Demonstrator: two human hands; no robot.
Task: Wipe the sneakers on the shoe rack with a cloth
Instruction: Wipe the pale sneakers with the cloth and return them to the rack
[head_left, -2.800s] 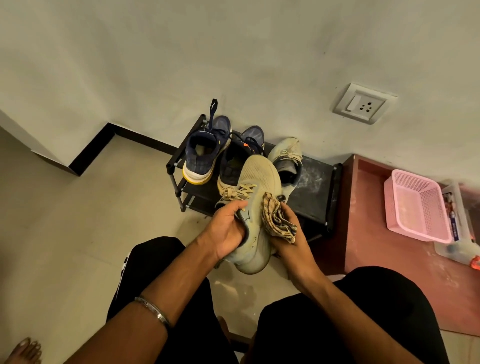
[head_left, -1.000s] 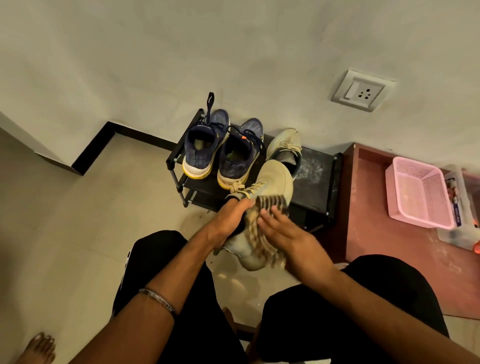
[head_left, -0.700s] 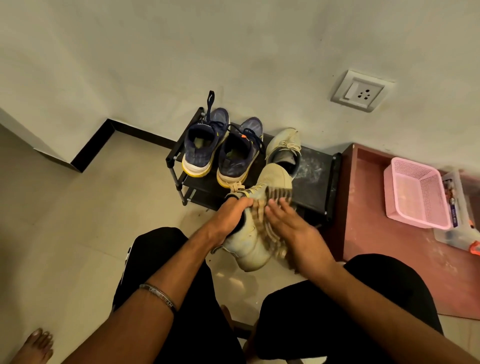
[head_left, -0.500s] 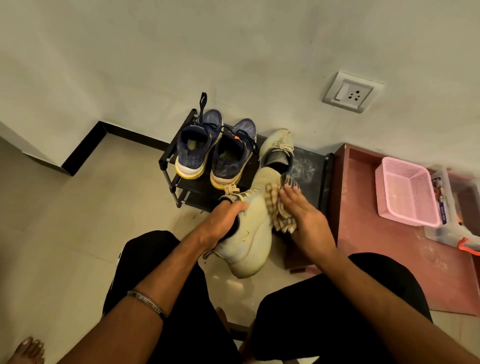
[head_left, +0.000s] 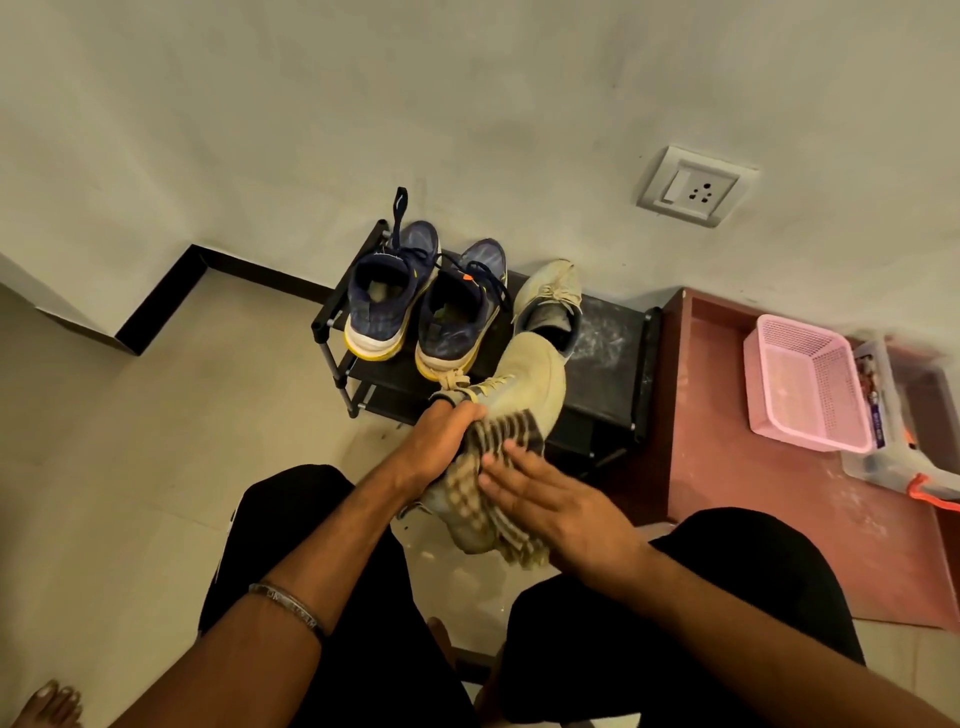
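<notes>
Since half a second earlier, the checked cloth (head_left: 501, 467) has been drawn from the toe end of the beige sneaker (head_left: 524, 384) back over its middle and heel end, and the right hand (head_left: 550, 499) has been brought back with it. That hand is laid flat on the cloth with its fingers straight and slightly spread, pressing it onto the shoe. The sneaker is gripped at its collar by the left hand (head_left: 441, 441), whose fingers are curled into the opening beside the laces. It is held off the shoe rack (head_left: 608, 358), in front of it and above the person's knees, with its toe pointed toward the rack.

On the rack's top shelf, a pair of navy sneakers (head_left: 415, 306) is set at the left end, heels toward the person. The second beige sneaker (head_left: 548, 306) is stood just right of them, partly hidden behind the held shoe's toe. A reddish platform (head_left: 779, 499) is seen right of the rack, and a pink basket (head_left: 810, 389) is placed on it. A wall socket (head_left: 693, 186) is mounted above and to the right of the rack. A bangle (head_left: 288, 608) is worn on the left wrist.
</notes>
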